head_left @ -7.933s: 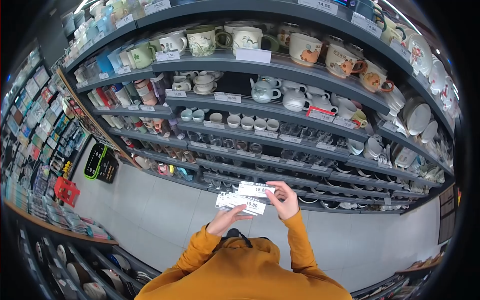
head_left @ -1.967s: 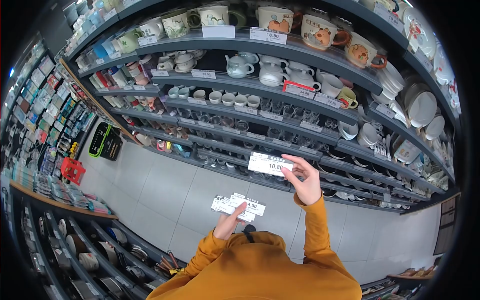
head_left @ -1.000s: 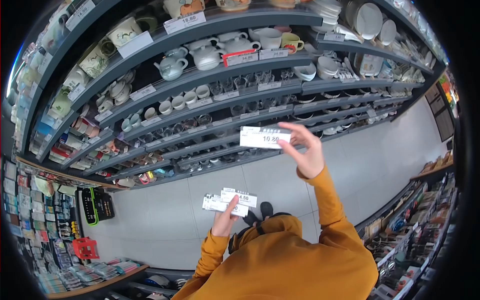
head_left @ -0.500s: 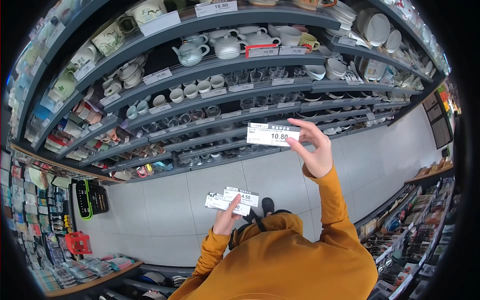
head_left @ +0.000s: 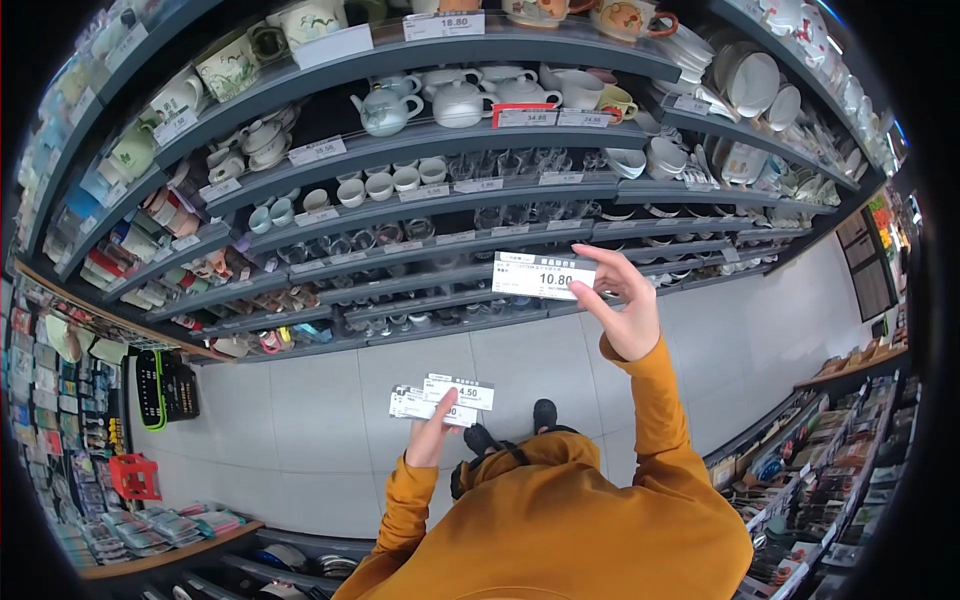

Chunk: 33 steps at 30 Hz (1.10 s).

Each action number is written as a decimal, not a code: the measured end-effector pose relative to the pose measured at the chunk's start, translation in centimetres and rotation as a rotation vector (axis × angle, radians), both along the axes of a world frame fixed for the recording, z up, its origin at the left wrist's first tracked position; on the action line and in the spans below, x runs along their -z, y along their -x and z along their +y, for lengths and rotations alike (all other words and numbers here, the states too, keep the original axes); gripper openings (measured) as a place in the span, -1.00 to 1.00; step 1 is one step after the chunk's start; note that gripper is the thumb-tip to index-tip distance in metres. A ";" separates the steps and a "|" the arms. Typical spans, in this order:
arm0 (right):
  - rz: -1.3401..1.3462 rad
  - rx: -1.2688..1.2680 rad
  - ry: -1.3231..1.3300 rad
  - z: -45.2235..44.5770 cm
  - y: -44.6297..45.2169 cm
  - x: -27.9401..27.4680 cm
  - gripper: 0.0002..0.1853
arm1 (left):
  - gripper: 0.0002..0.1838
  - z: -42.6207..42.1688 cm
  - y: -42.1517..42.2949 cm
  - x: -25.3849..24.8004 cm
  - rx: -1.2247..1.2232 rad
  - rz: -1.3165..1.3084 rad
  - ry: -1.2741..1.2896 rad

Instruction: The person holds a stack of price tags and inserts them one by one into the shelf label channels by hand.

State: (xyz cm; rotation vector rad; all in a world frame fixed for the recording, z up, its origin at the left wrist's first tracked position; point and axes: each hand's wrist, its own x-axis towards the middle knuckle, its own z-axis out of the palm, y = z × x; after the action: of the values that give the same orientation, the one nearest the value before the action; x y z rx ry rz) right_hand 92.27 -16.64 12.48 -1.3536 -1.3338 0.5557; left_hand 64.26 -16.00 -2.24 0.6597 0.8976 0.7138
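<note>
My right hand (head_left: 628,303) pinches the right end of a white price tag (head_left: 530,277) printed 10.80, raised in front of the shelves. Lower and to the left, my left hand (head_left: 434,428) grips a small fanned bunch of price tags (head_left: 460,393), thumb on top; the upper one reads 4.50. The tags beneath are partly covered, so their print only shows in part. Ahead of both hands is a shelf unit of tableware, with teapots (head_left: 461,103) and small white cups (head_left: 379,186) behind tagged shelf edges.
Patterned mugs (head_left: 226,72) stand on an upper shelf, plates (head_left: 752,82) at the upper right. A black basket with a green handle (head_left: 165,390) and a red stool (head_left: 135,476) are on the left. Packaged goods (head_left: 800,500) line a rack at right. Pale tiles (head_left: 330,420) floor the aisle.
My left hand has shifted left with its tags, and my right hand has lowered very slightly with the 10.80 tag. The view has shifted a little, and both shoes now show.
</note>
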 end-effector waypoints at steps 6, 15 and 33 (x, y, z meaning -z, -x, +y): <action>0.038 0.024 0.006 -1.2 -4.5 0.6 -0.62 | -0.87 -0.6 -4.4 0.6 -0.001 -0.039 -0.013; 0.060 0.031 0.100 -4.0 -20.6 4.4 -0.76 | -0.86 -1.6 -18.2 0.5 0.080 -0.002 -0.002; -0.367 0.180 0.130 10.3 -56.3 16.7 -0.83 | -0.71 -8.8 -41.5 -1.9 -0.030 0.081 0.173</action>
State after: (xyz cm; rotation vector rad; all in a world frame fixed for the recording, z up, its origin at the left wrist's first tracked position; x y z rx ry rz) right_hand 148.62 -6.30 -4.18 -1.7238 -1.4658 0.2823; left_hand 105.72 -24.79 -0.31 0.5249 1.0338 0.6316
